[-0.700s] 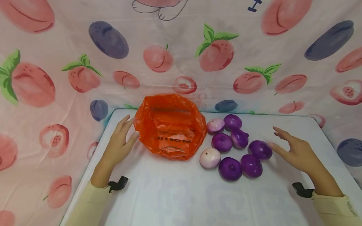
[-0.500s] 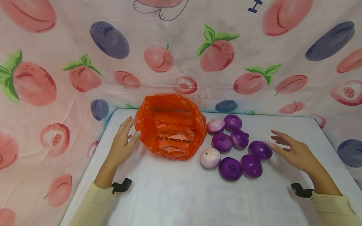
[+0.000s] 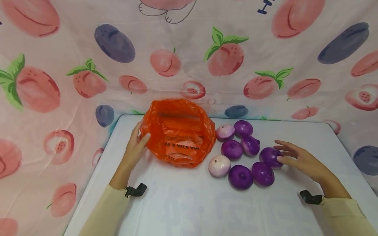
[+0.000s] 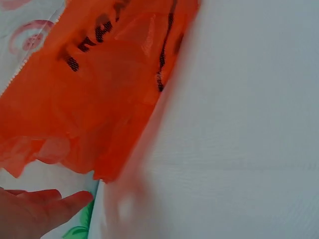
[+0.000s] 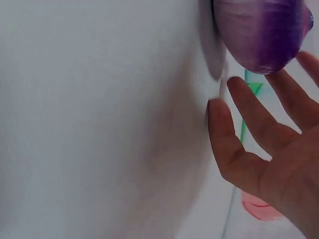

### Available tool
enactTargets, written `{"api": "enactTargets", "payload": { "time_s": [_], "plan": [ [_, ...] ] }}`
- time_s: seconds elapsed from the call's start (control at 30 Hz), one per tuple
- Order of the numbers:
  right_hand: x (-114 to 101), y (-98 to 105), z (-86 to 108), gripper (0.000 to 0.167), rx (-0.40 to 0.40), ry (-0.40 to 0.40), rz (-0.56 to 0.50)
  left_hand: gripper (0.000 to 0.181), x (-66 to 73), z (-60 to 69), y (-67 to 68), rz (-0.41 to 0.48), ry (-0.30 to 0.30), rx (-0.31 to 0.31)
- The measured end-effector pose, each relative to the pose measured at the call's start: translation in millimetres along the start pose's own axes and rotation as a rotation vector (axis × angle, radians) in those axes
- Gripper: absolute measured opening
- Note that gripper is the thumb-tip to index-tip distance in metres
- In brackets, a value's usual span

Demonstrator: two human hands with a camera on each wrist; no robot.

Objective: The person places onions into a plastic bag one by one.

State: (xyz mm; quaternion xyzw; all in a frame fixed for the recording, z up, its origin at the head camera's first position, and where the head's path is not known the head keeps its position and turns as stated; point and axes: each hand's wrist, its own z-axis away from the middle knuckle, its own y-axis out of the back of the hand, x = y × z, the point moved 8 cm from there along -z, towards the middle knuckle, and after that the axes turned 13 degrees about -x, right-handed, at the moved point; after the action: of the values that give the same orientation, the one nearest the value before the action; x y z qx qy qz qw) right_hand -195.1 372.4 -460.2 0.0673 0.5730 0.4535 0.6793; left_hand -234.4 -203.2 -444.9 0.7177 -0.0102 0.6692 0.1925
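An orange plastic bag (image 3: 177, 157) with black print stands with its mouth open at the back of the table. At its left rim is my left hand (image 3: 134, 149), thumb in front of the edge and fingers extended; in the left wrist view the visible fingers lie just apart from the bag (image 4: 99, 94). My right hand (image 3: 301, 160) reaches in from the right with spread fingers around the near side of a purple onion (image 3: 269, 156). In the right wrist view its fingertips lie close to a purple onion (image 5: 264, 35); whether they touch cannot be told.
Several more onions lie between the bag and my right hand, including a dark purple onion (image 3: 240, 177) in front and a pale onion (image 3: 219, 166) near the bag. The white table (image 3: 183, 203) meets a fruit-patterned cloth (image 3: 189, 62) behind and at the sides.
My left hand has moved right to the bag's rim. My right hand has moved left, its fingers now over the side of the rightmost onion. Bag and onions stay in place.
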Motion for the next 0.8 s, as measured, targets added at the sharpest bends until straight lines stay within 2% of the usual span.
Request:
{"api": "enactTargets", "payload": {
  "time_s": [0.1, 0.3, 0.5, 0.67, 0.8],
  "plan": [
    [1.3, -2.4, -3.4, 0.067, -0.038, 0.02, -0.022, 0.065, -6.2, -3.2, -0.4, 0.027, 0.01, 0.009],
    [3.8, -3.1, -8.1, 0.069, -0.085, 0.052, -0.036, 0.063, -19.6, -6.1, -2.9, 0.075, 0.025, -0.02],
    [9.1, -6.3, -11.8, 0.073, -0.13, 0.034, -0.092, 0.063, -24.2, -5.1, -3.4, 0.127, -0.049, -0.025],
    [12.2, -6.8, -15.1, 0.076, -0.149, 0.006, -0.057, 0.061, -30.5, -5.3, -5.7, 0.133, -0.049, -0.062],
    [14.6, -6.8, -18.1, 0.074, -0.175, -0.009, -0.068, 0.063, -37.1, -6.3, -5.9, 0.223, -0.07, -0.106]
  ]
}}
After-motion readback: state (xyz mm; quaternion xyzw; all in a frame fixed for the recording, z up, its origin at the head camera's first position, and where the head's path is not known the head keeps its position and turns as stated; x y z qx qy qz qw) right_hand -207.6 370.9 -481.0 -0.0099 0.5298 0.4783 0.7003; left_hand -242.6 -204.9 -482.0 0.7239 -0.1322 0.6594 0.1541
